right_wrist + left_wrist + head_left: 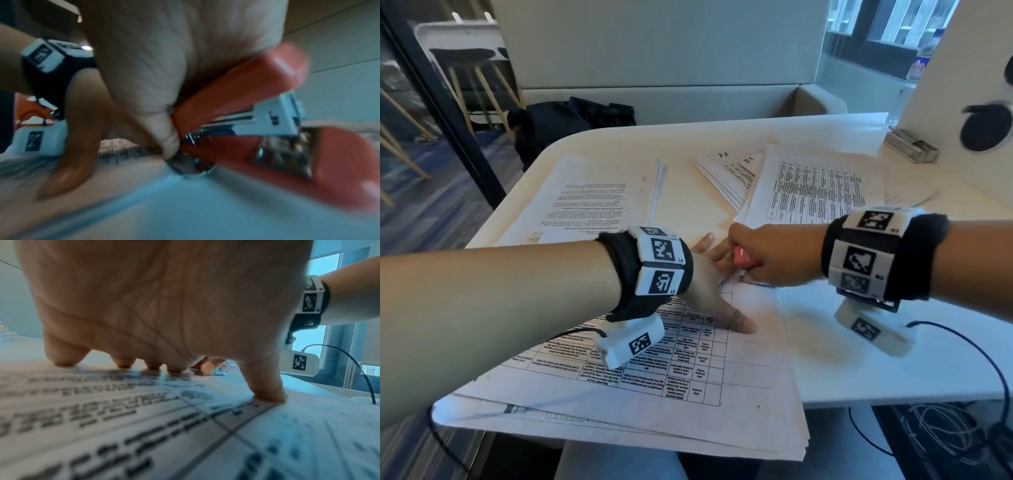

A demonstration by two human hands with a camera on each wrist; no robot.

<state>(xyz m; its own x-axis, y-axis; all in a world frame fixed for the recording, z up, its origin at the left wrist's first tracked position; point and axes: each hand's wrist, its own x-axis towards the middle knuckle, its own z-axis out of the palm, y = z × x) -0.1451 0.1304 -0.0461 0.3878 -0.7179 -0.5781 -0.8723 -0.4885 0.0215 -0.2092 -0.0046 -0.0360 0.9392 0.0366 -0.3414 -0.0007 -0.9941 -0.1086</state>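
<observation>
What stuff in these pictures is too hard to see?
- Head view: the right hand covers most of the red stapler.
- Right wrist view: blur hides whether the stapler bites the paper stack.
- Left wrist view: the print under the left hand is blurred; in the head view it is too small to read.

From the red stapler [744,258], bare white table [859,370] is left open at 4 o'clock, crossed by a thin black cable [928,322]. At 11 o'clock a bare strip is flanked by a flat sheaf of printed paper [585,195] and a fanned pile of printed sheets [726,171]. At 2 o'clock passage is blocked by a small silver metal box [911,145] and a white upright panel [945,85].
</observation>
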